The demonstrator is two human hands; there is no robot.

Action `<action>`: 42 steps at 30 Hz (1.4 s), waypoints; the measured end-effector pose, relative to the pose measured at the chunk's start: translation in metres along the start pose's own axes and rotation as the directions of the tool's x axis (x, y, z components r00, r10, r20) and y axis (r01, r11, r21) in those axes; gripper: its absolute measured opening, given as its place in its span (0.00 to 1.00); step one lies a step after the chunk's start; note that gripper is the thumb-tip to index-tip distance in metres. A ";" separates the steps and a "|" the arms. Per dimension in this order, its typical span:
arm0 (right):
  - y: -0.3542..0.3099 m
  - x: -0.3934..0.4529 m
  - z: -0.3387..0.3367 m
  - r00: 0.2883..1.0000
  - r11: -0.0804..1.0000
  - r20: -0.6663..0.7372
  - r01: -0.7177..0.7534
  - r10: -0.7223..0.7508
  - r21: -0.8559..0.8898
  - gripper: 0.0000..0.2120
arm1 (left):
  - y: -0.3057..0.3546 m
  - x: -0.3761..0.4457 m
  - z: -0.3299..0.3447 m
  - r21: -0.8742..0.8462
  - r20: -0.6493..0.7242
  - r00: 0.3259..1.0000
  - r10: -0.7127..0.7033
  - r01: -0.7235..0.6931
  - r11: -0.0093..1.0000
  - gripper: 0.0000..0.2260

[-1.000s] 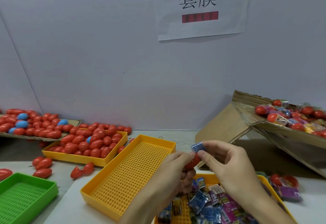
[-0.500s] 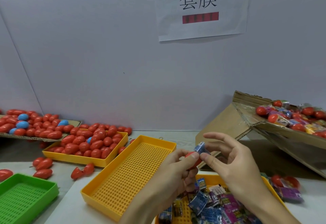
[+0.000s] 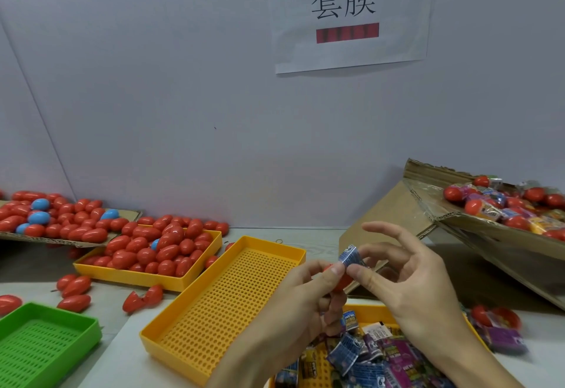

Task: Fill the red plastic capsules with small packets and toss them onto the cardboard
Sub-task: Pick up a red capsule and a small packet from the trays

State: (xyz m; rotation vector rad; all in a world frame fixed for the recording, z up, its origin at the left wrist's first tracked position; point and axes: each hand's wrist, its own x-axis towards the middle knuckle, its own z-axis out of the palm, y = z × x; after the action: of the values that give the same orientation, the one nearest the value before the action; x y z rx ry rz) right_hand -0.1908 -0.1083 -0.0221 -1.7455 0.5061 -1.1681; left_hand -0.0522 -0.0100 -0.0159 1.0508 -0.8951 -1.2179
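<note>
While both hands (image 3: 351, 277) pinch capsule (image 3: 341, 282) and packet (image 3: 351, 255), empty yellow tray (image 3: 226, 305) just left.

Packing workshop: station sign (image 3: 350, 14), trays (image 3: 226, 293) w/ bulk capsules (image 3: 159, 250).

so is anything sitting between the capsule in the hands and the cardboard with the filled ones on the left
Nothing visible blocks a toss. The capsule is held up in the left hand, with the right hand pushing a blue packet into it. The empty yellow tray and the capsule-filled tray lie low, below that path to the cardboard.
</note>
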 end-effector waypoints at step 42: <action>-0.003 0.001 0.000 0.996 0.995 -0.010 -0.092 0.092 0.032 0.17 | -0.014 0.010 -0.014 0.280 -0.002 0.999 0.051 -0.049 0.959 0.26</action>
State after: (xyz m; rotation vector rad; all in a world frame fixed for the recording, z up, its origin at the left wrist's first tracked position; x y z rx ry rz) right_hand -0.1904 -0.1074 -0.0193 -1.6716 0.5660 -1.1160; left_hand -0.0414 -0.0184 -0.0333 1.2493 -1.1027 -1.0627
